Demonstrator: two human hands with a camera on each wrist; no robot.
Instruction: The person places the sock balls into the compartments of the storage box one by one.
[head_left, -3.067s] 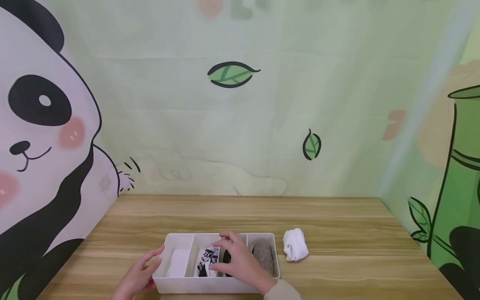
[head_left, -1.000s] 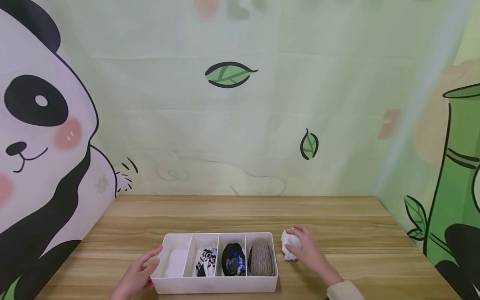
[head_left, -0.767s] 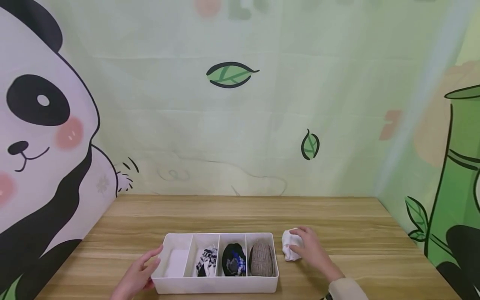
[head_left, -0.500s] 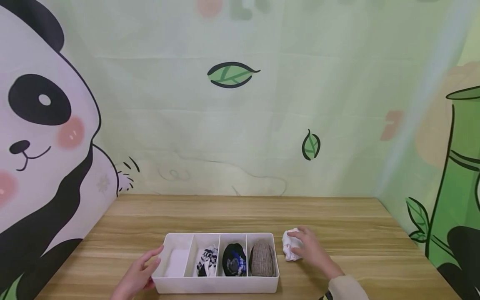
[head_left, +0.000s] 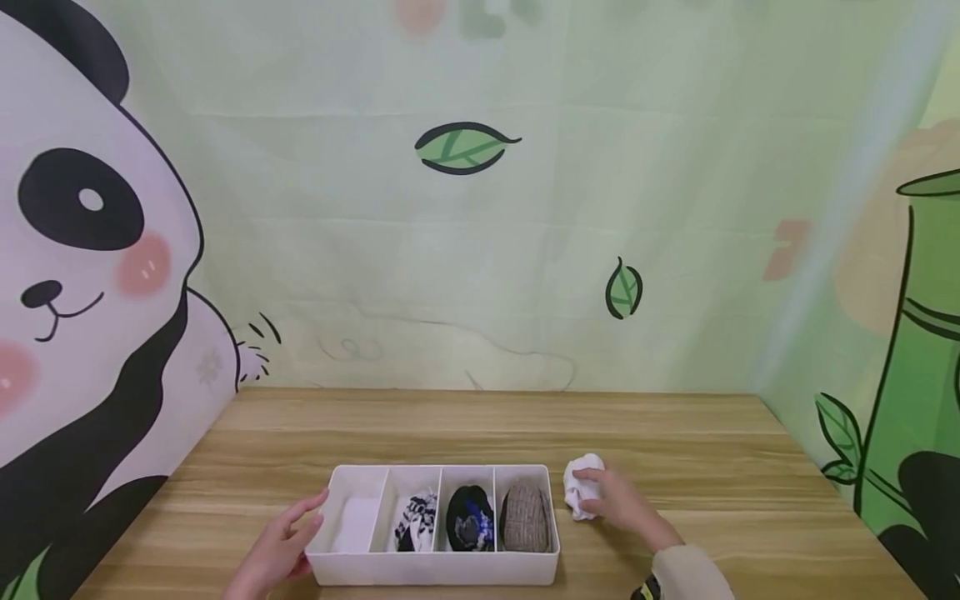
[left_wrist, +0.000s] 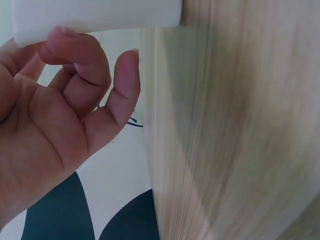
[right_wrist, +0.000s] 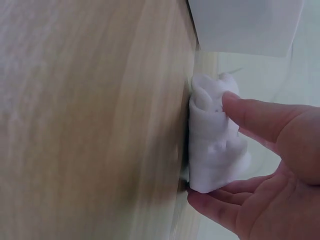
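Note:
A white four-sided organizer box (head_left: 435, 570) with dividers stands on the table. My left hand (head_left: 277, 546) touches its left end with the fingertips; in the left wrist view those fingers are loosely bent against the box's white wall (left_wrist: 100, 15). To the right of the box lies a rolled white sock (head_left: 581, 492). My right hand (head_left: 622, 504) pinches that sock, thumb on one side and fingers on the other, as the right wrist view shows. The sock (right_wrist: 212, 135) sits at the tabletop there.
Inside the box, from left to right, are a bare compartment (head_left: 356, 523), a black-and-white patterned sock (head_left: 417, 521), a black sock with blue (head_left: 470, 518) and a grey-brown knitted sock (head_left: 525, 518). A printed panda backdrop (head_left: 480, 250) rises behind the wooden table (head_left: 712, 467).
My right hand has moved from above the box's middle compartments to the white sock at the right and taken it between thumb and fingers. The left hand stays at the box's end.

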